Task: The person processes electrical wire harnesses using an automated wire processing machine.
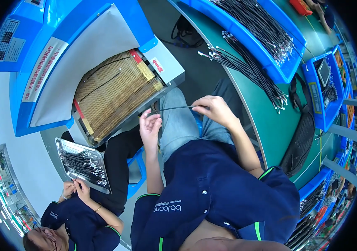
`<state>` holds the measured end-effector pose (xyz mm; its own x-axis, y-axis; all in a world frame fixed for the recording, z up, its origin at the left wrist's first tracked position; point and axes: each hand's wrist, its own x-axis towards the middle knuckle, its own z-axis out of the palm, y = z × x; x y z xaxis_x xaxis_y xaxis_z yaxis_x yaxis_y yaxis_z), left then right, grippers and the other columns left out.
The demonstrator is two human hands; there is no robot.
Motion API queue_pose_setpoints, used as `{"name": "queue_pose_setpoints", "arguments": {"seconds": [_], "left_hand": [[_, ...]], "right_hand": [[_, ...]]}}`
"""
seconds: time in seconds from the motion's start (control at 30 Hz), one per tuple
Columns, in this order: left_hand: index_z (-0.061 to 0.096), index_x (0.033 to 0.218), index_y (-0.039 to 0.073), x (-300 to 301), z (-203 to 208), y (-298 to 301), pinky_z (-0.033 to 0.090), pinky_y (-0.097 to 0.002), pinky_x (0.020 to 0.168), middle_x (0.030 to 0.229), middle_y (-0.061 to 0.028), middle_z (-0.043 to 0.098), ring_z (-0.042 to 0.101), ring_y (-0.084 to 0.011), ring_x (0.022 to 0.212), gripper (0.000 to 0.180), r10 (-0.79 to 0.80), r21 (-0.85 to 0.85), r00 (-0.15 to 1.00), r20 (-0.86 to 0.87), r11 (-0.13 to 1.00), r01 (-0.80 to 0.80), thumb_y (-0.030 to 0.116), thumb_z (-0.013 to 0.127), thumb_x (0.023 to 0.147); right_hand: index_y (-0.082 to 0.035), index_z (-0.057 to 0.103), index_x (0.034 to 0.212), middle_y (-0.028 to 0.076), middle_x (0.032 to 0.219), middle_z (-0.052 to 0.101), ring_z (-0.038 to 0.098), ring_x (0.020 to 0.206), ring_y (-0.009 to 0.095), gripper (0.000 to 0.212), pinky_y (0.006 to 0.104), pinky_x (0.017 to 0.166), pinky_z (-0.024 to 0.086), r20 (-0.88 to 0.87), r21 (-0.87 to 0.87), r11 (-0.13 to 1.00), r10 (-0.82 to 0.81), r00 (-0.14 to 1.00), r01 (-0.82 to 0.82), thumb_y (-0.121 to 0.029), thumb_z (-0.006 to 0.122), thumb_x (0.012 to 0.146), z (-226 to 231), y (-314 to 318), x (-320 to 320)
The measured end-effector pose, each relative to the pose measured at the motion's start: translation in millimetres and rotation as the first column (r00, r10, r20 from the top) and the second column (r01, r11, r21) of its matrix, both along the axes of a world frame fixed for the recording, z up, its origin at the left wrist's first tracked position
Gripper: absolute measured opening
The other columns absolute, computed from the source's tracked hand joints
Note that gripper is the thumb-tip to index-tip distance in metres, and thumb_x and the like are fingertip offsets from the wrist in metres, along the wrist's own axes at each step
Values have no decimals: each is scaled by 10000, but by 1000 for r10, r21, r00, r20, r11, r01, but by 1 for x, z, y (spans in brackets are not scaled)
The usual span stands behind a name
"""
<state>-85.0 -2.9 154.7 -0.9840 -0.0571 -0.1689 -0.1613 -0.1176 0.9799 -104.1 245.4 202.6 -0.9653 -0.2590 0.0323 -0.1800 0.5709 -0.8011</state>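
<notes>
Above my lap a short black cable (176, 108) is stretched between my two hands. My left hand (149, 127) pinches one end of it between thumb and fingertips. My right hand (217, 109) grips the other end, fingers bent over it; that tip is hidden. Just ahead of my left hand is the mesh conveyor belt (115, 90) of a blue machine (86, 21). Two dark cables lie on the belt, one of them a thin black cable (100, 86) with small light ends.
On the right, a green table (249, 96) holds a blue bin (285, 73) of black cables, a loose cable bundle (249, 71) and a black strap-like bag (299, 144). At lower left, a co-worker (78, 217) handles cables over a metal tray (105, 184).
</notes>
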Motion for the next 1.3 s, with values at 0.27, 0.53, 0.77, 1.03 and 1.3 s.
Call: {"name": "queue_pose_setpoints", "arguments": {"seconds": [0.27, 0.53, 0.77, 1.03, 1.3], "left_hand": [[593, 1116, -9, 11, -8, 45, 478, -213, 684, 919, -41, 634, 579, -76, 775, 236, -58, 445, 978, 203, 895, -39, 83, 613, 899], [598, 1072, -32, 5, -13, 13, 471, -210, 654, 894, -51, 625, 566, -74, 741, 184, 245, 318, 947, 209, 899, -302, 70, 575, 921], [594, 1097, -22, 8, -17, 8, 456, -204, 658, 892, -47, 615, 548, -74, 735, 208, 296, 358, 940, 168, 870, -338, 89, 586, 920], [594, 1086, -34, 8, -14, 9, 450, -215, 651, 913, -70, 623, 544, -80, 728, 200, 279, 336, 949, 148, 888, -314, 80, 578, 922], [603, 1056, -47, 10, -17, 10, 448, -222, 647, 927, -84, 627, 547, -86, 727, 181, 290, 355, 943, 161, 875, -330, 67, 581, 917]], "right_hand": [[-12, 659, 851, 129, 781, 649, 628, 740, 298, 181, 365, 677, 497, 18, -15, 992, 122, 992, -122, -188, 669, 806, -1, -25, -2], [-21, 652, 918, 119, 830, 648, 644, 777, 268, 174, 346, 700, 510, 79, 35, 999, 11, 997, -13, -163, 641, 817, 3, 2, -2], [-14, 616, 989, 106, 870, 635, 650, 771, 228, 206, 308, 695, 518, 130, -156, 983, -75, 989, 95, -54, 660, 793, -1, 7, 2], [-47, 619, 888, 80, 811, 620, 617, 756, 233, 125, 320, 664, 505, -274, 79, 994, -47, 960, 71, -46, 666, 772, -4, 8, 0], [-46, 656, 849, 63, 751, 628, 597, 685, 201, 113, 301, 620, 485, -327, 78, 992, -68, 943, 99, -82, 711, 756, -9, 11, 1]]}}
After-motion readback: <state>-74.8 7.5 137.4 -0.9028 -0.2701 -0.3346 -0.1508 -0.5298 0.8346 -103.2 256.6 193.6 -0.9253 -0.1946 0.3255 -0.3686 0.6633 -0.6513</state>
